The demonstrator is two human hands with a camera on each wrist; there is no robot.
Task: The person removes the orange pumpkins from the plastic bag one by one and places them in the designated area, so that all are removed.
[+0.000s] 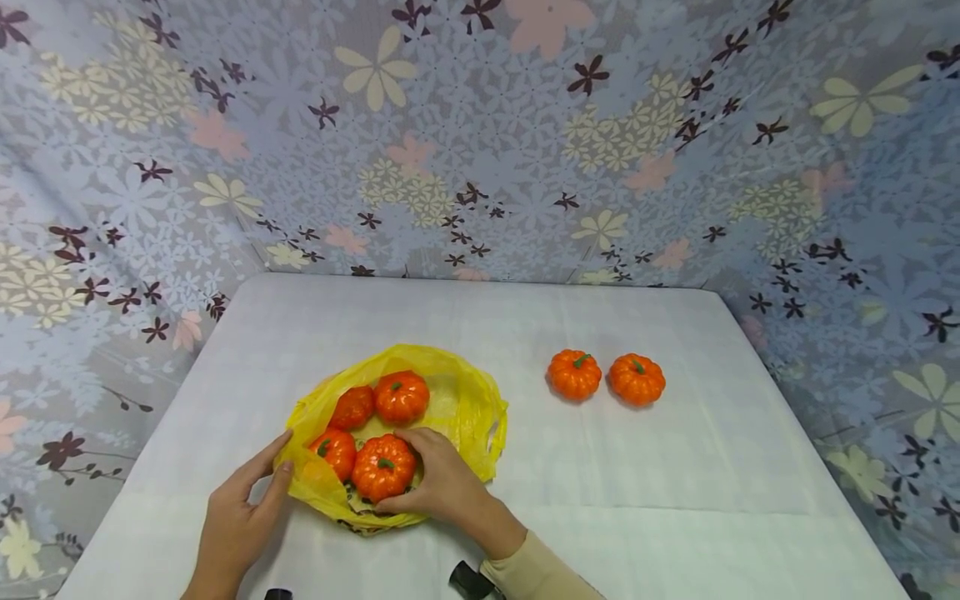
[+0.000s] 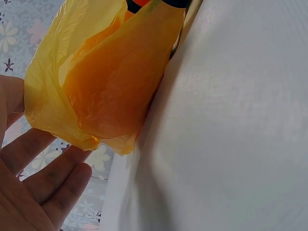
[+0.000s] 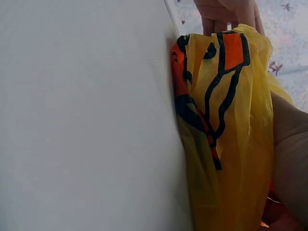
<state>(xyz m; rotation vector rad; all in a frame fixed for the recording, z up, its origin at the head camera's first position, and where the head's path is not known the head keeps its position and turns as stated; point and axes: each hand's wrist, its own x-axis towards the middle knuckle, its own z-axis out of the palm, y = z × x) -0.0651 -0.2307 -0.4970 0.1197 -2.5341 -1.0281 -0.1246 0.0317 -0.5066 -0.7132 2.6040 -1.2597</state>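
A yellow plastic bag (image 1: 457,417) lies with its mouth spread wide on the left of the table. Inside it are several small orange pumpkins, one at the back (image 1: 402,397) and another by the left rim (image 1: 337,455). My right hand (image 1: 442,479) reaches into the bag, thumb and fingers curved round the front pumpkin (image 1: 383,469). My left hand (image 1: 243,508) holds the bag's left edge between thumb and fingers. In the left wrist view, the bag's side (image 2: 110,91) hangs by the fingers. Printed bag film (image 3: 231,125) mostly hides the right hand in the right wrist view.
Two more orange pumpkins, a left one (image 1: 574,375) and a right one (image 1: 637,380), sit side by side right of the bag. The white-covered table (image 1: 637,475) meets flowered cloth (image 1: 480,142) at its back and sides. A black object (image 1: 471,580) shows beside the right sleeve.
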